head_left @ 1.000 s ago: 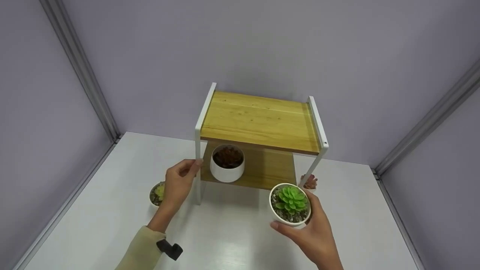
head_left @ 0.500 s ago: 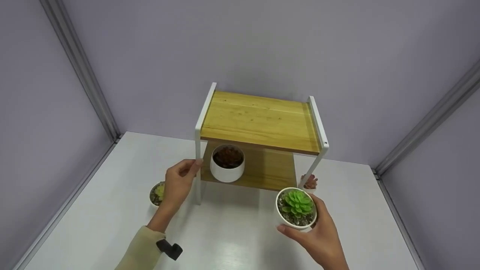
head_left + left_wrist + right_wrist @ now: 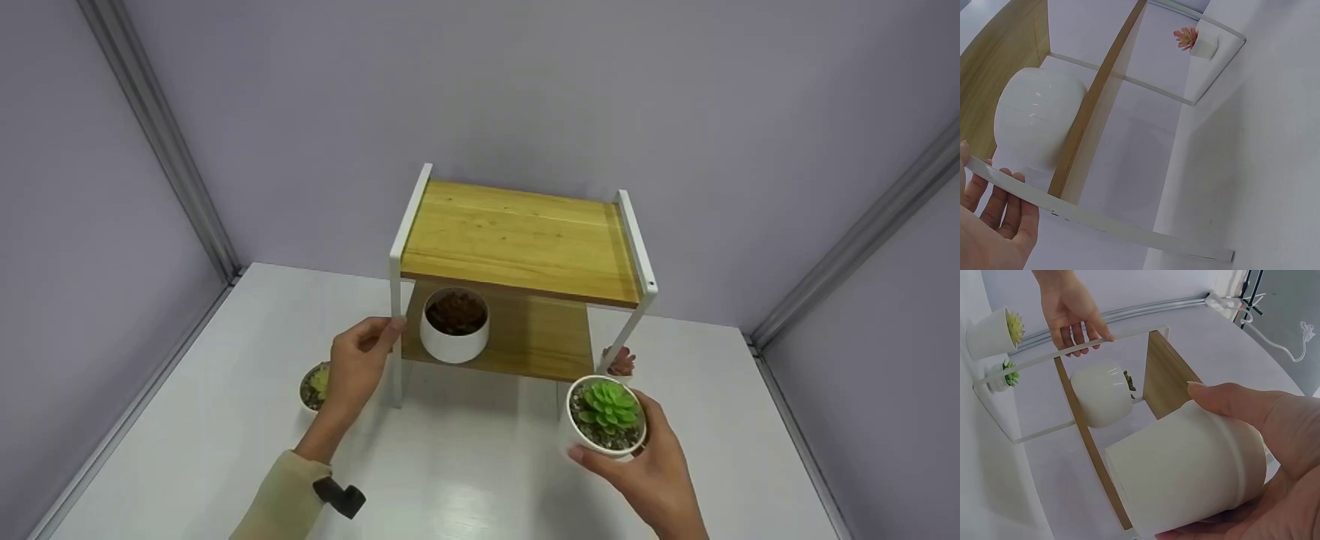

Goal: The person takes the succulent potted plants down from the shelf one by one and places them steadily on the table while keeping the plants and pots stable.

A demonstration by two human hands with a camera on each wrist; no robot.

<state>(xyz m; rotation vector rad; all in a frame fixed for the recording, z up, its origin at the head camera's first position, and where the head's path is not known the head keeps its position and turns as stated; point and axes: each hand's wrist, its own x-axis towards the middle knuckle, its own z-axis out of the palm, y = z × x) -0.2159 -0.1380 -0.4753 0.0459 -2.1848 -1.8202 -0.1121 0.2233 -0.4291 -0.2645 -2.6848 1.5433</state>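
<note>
A two-tier shelf rack with wooden boards [image 3: 517,244] and a white metal frame stands on the white table. My left hand [image 3: 358,371] holds the frame's front left post [image 3: 1112,225] between thumb and fingers. My right hand [image 3: 656,472] grips a white pot with a bright green succulent [image 3: 609,409], thumb on one side and fingers round the other. This pot is in the air, at the rack's front right corner and slightly tilted. On the lower board, at its left, sits a rounded white pot with a dark reddish plant [image 3: 454,341].
A pot with a pink succulent [image 3: 621,361] stands right of the rack, partly behind its post. Left of it, a yellow-green potted plant [image 3: 313,386] is partly covered by my left arm. The right wrist view also shows a small green potted plant [image 3: 999,381]. Walls enclose the table.
My right hand has carried the green succulent pot to the right and slightly down, nearer the front right post. My left hand and the rack stay put.
</note>
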